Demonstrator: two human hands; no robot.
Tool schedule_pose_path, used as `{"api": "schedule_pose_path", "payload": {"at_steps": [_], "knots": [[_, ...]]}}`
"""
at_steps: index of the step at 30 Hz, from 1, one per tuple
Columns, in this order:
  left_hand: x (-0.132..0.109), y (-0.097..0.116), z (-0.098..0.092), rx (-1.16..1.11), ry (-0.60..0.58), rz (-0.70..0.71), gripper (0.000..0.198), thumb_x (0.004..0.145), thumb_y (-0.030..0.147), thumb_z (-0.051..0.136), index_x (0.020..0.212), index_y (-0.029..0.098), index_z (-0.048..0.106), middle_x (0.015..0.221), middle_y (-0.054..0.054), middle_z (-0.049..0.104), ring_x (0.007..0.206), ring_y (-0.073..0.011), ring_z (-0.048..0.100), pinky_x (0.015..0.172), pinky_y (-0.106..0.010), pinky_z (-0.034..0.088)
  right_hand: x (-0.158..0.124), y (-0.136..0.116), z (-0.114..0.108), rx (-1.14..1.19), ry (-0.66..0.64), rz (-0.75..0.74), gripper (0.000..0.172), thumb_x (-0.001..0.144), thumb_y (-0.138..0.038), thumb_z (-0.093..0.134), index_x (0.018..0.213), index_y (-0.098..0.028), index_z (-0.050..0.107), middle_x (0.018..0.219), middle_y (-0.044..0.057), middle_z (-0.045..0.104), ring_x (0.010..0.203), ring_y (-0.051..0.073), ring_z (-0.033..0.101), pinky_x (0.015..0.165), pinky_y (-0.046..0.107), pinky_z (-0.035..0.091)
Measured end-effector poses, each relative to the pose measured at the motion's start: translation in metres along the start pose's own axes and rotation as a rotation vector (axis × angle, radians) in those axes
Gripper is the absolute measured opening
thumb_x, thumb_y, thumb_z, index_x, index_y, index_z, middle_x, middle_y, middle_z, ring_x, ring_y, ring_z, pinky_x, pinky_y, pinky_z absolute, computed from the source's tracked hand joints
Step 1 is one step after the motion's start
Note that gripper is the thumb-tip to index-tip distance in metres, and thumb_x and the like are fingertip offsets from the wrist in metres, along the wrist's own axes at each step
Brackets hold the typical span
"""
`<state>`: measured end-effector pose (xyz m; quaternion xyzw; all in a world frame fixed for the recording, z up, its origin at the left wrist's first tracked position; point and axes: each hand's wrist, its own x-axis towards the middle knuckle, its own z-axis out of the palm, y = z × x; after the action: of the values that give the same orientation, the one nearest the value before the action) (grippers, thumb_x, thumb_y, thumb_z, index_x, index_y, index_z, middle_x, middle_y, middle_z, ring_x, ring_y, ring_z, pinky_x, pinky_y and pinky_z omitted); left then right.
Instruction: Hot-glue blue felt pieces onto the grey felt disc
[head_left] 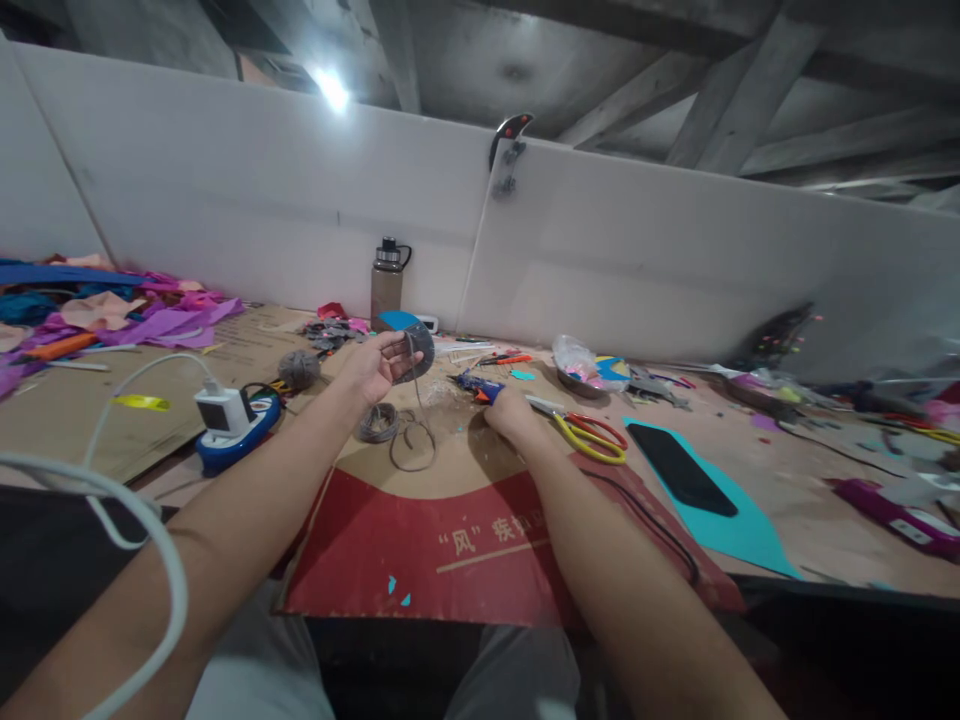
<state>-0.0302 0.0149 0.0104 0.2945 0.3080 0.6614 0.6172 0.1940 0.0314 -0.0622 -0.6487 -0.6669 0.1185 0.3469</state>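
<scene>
My left hand (382, 366) is closed on the edge of a dark grey rounded piece (420, 350), held up above the cardboard. A thin grey cord (433, 440) hangs from that piece and loops down to a small coil (379, 424) on the cardboard. My right hand (510, 412) is wrapped round a blue glue gun (480, 386) with a dark nozzle pointing left, toward the grey piece; the fingers are mostly hidden behind the back of the hand. Just right of it lie scissors (592, 437) with red and yellow handles.
A red and brown cardboard sheet (360, 560) lies under my arms. Leftward stand a blue power strip (240, 440) and a grey yarn ball (300, 369). A bottle (386, 285) stands behind. A black phone (682, 470) rests on turquoise sheet (757, 540); a white cable (176, 600) crosses near my left arm.
</scene>
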Motion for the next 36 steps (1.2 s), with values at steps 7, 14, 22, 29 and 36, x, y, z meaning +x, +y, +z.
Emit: {"api": "schedule_pose_path", "payload": {"at_steps": [7, 14, 22, 29, 36], "knots": [[-0.001, -0.006, -0.002, 0.103, -0.046, 0.107, 0.006, 0.067, 0.008, 0.062, 0.071, 0.009, 0.058, 0.068, -0.008, 0.065, 0.061, -0.0131, 0.062, 0.062, -0.03, 0.057, 0.01, -0.003, -0.013, 0.131, 0.018, 0.119, 0.006, 0.063, -0.024, 0.056, 0.062, -0.019, 0.058, 0.052, 0.002, 0.055, 0.05, 0.015, 0.05, 0.049, 0.026, 0.037], [-0.003, -0.007, -0.002, 0.148, -0.027, 0.113, 0.005, 0.067, 0.007, 0.061, 0.07, 0.009, 0.057, 0.067, -0.007, 0.063, 0.059, -0.0127, 0.061, 0.059, -0.029, 0.056, -0.007, -0.039, -0.027, 0.828, 0.086, 0.082, 0.033, 0.055, -0.019, 0.054, 0.088, -0.021, 0.048, 0.071, -0.003, 0.055, 0.052, 0.009, 0.047, 0.046, 0.022, 0.039], [-0.003, -0.011, 0.0, 0.237, 0.044, 0.13, 0.008, 0.062, 0.008, 0.061, 0.063, 0.011, 0.053, 0.058, -0.002, 0.057, 0.052, -0.0108, 0.056, 0.059, -0.033, 0.056, -0.029, -0.066, -0.041, 1.137, -0.221, -0.142, 0.031, 0.062, -0.021, 0.056, 0.093, -0.021, 0.05, 0.08, -0.001, 0.059, 0.052, 0.007, 0.044, 0.038, 0.019, 0.03], [-0.002, -0.014, -0.003, 0.347, 0.007, 0.179, 0.018, 0.059, 0.016, 0.065, 0.055, 0.012, 0.048, 0.049, 0.006, 0.042, 0.044, -0.0053, 0.047, 0.063, -0.033, 0.056, -0.03, -0.066, -0.035, 0.845, -0.166, -0.263, 0.037, 0.07, -0.023, 0.053, 0.106, -0.022, 0.05, 0.092, 0.0, 0.062, 0.056, 0.008, 0.043, 0.05, 0.022, 0.037], [-0.001, -0.015, -0.005, 0.401, -0.018, 0.228, 0.018, 0.059, 0.02, 0.067, 0.056, 0.012, 0.05, 0.05, 0.006, 0.042, 0.044, -0.0046, 0.047, 0.062, -0.032, 0.057, -0.028, -0.063, -0.032, 0.611, -0.075, -0.418, 0.035, 0.074, -0.022, 0.051, 0.109, -0.02, 0.05, 0.094, 0.004, 0.063, 0.08, 0.017, 0.054, 0.074, 0.031, 0.043]]}}
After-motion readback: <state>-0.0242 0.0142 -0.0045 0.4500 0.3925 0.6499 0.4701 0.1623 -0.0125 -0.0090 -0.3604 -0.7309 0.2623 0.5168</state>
